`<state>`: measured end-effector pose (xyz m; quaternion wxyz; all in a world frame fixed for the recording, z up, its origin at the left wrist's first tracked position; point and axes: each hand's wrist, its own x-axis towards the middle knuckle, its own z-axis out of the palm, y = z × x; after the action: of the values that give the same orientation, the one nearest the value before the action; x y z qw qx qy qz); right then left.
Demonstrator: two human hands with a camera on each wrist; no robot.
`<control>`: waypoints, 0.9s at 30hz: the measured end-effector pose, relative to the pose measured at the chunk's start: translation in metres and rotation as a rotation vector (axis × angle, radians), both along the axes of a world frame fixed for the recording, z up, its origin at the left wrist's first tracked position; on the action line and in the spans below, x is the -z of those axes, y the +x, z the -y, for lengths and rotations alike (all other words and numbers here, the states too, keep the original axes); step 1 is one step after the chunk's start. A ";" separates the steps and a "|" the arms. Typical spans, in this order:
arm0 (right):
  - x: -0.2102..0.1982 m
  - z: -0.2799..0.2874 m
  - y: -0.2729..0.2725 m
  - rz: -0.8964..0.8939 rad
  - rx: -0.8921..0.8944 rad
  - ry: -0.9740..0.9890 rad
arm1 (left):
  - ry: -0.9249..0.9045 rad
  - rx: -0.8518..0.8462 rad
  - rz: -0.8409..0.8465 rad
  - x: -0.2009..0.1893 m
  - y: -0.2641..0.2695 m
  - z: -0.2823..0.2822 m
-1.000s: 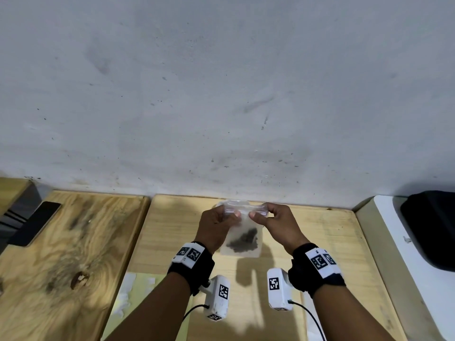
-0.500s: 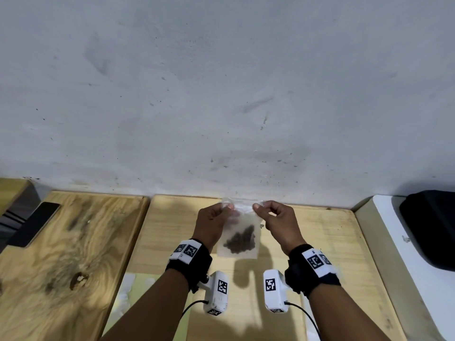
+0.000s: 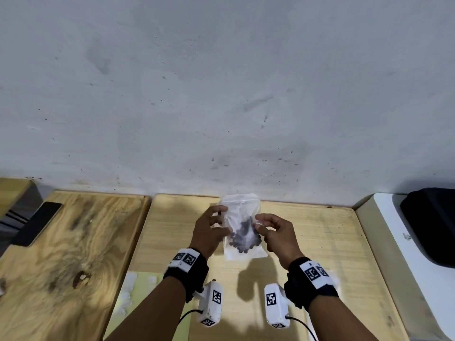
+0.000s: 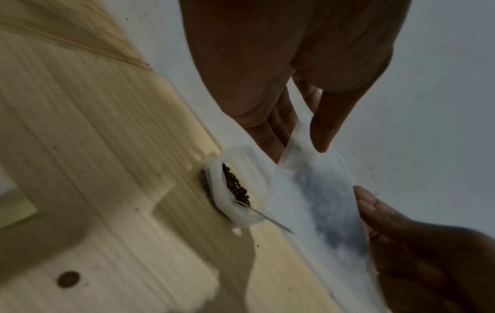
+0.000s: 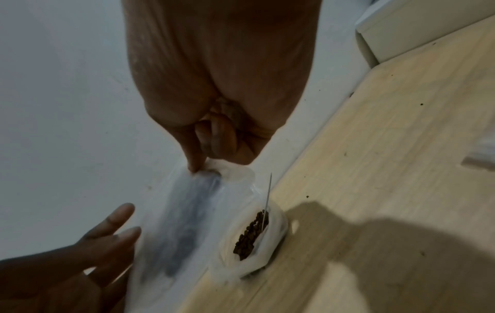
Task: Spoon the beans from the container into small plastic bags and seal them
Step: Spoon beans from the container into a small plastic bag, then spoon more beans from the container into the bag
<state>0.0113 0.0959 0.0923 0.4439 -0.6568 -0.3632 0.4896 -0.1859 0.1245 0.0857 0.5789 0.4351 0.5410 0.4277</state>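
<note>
While the small plastic bag (image 3: 242, 232) hangs upright in the air above the light wooden bench (image 3: 320, 242), both hands meet it at its sides. Dark beans (image 3: 243, 238) sit heaped in its lower half, and its zip strip runs across the top, near the grey wall (image 3: 221, 82); whether that strip is pressed closed cannot be told.

In the head view the left hand (image 3: 209, 232) lies against the bag's left edge with its fingers fairly straight. The left wrist view shows the thumb in front of the film and the fingers behind it, a narrow grip lightly holding the plastic between them. The right hand (image 3: 275, 236) is at the bag's right edge with its fingers curled; the right wrist view shows thumb and forefinger nipping a fold of the bag, so its grip is a pinch on the plastic.

Behind the bag in both wrist views, a white container (image 4: 235, 190) rests on the bench close to the wall, with more dark beans inside and a thin spoon handle (image 4: 270, 220) sticking out over its rim.

On the darker wooden board to the left lies a black phone (image 3: 37, 223). A black object (image 3: 433, 222) sits on a white surface at the far right.
</note>
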 end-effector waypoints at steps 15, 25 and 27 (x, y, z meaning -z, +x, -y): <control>0.065 0.062 0.014 0.267 -0.340 -0.264 | -0.509 0.335 -0.095 0.060 -0.007 0.050; 0.107 0.114 0.004 0.436 -0.407 -0.366 | -0.561 0.481 -0.386 0.102 -0.007 0.092; 0.109 0.115 0.002 0.464 -0.417 -0.370 | -0.467 0.559 -0.454 0.098 -0.006 0.092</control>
<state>0.0132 -0.0194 -0.0168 0.1140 -0.7314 -0.4857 0.4648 -0.1921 0.0325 -0.0120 0.6215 0.5055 0.5983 0.0139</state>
